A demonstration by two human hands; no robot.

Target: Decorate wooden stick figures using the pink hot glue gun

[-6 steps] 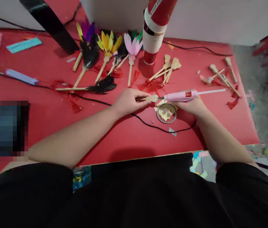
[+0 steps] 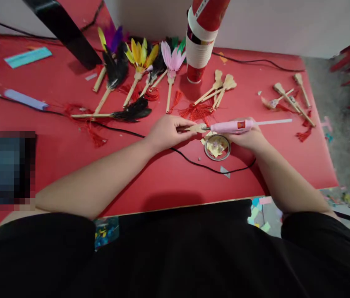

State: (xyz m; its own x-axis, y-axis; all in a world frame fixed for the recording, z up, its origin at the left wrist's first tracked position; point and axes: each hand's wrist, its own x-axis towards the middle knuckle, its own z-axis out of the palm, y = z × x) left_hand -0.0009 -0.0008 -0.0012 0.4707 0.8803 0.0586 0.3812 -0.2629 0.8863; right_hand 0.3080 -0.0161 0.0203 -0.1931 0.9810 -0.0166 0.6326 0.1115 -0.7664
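Note:
Between its thumb and fingers my left hand (image 2: 169, 133) pinches a small wooden piece (image 2: 197, 128) with a pale, wider end pointing right. My right hand (image 2: 247, 135) is wrapped round a pink glue gun (image 2: 232, 126), a clear stick jutting from its back. The gun's metal tip is at the piece's wide end. Just below the gun lies a round dish (image 2: 217, 147) with yellowish scraps in it. Behind my hands are bare wooden sticks (image 2: 221, 97) with red tassels and a stick with pink feathers (image 2: 172, 62).
Yellow feathers (image 2: 141, 54) and black feathers (image 2: 131, 112) on sticks lie at the back left. A stack of paper cups (image 2: 198, 54) stands behind. More wooden sticks (image 2: 296, 103) lie right. A black cord (image 2: 193, 160) crosses the red table (image 2: 162, 182).
The glue gun has shifted slightly left, and its tip now meets the wooden piece's wide end. My left hand has hardly moved.

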